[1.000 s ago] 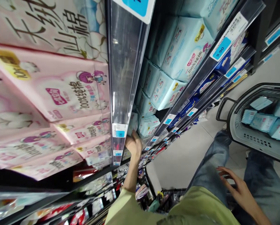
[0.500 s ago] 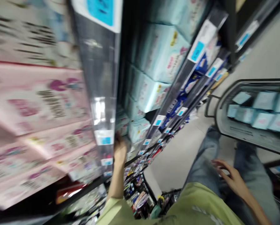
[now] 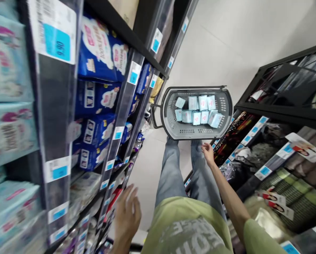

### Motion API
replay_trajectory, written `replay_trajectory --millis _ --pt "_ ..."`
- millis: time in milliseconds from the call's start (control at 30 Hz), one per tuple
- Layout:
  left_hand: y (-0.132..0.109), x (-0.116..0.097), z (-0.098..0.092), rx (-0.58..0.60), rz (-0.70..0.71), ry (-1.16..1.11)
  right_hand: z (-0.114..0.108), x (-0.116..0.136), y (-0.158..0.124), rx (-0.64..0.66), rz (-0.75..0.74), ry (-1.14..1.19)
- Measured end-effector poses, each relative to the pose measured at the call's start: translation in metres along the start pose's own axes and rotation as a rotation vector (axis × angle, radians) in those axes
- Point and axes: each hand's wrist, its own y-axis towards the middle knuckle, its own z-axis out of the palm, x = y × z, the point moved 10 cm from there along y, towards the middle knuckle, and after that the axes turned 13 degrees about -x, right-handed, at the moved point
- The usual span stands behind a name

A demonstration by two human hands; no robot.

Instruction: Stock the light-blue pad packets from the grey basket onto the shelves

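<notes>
My left hand [image 3: 127,211], slightly blurred, hangs in the aisle beside the left shelves, its fingers apart and nothing in it. My right hand [image 3: 208,153] is held low by my right leg, just below the near rim of a grey shopping basket [image 3: 186,133]. Its fingers are loosely bent and apart, holding nothing. Inside the basket lie several small light-blue packs [image 3: 196,118], roughly in two rows. On the left shelf, light-blue packs [image 3: 10,130] are stacked behind a clear price-tag strip [image 3: 59,139].
Blue packs [image 3: 96,123] fill the shelf section farther along on the left. Racks on the right hold folded striped textiles [image 3: 292,187] and dark bagged goods [image 3: 269,137]. Pale floor [image 3: 216,49] runs beyond the basket, whose handle [image 3: 156,116] sticks out left.
My left hand has come out of the shelf of light-blue packs into the aisle, with nothing in it. The view has swung right, bringing the whole basket and the right racks into sight.
</notes>
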Motion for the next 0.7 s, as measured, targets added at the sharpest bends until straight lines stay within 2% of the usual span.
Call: replay_trajectory --millis 100,167,300,400,500,567,633,700 --pt "-0.021 -0.042 0.068 0.25 0.156 -0.042 -0.015 0.012 0.028 -0.077 -0.042 -0.051" --pt "-0.029 -0.05 0.092 0.362 0.111 -0.088 -0.019 0.024 0.046 -0.107 -0.077 -0.082" --pt "-0.034 -0.045 0.107 0.423 -0.059 -0.139 -0.014 0.047 0.082 -0.111 -0.129 -0.157" --pt "-0.033 -0.036 0.115 0.423 -0.232 -0.169 0.003 0.064 0.108 -0.049 -0.157 -0.217" --pt "-0.037 -0.031 0.134 0.448 -0.451 -0.236 0.036 0.087 0.129 0.071 -0.228 -0.253" --pt "-0.042 -0.028 0.152 0.462 -0.608 -0.333 0.069 0.104 0.14 0.143 -0.301 -0.25" --pt "-0.046 -0.022 0.172 0.445 -0.746 -0.421 0.113 0.125 0.149 0.199 -0.426 -0.25" --pt "-0.047 -0.007 0.191 0.393 -0.869 -0.445 0.168 0.146 0.158 0.249 -0.614 -0.292"
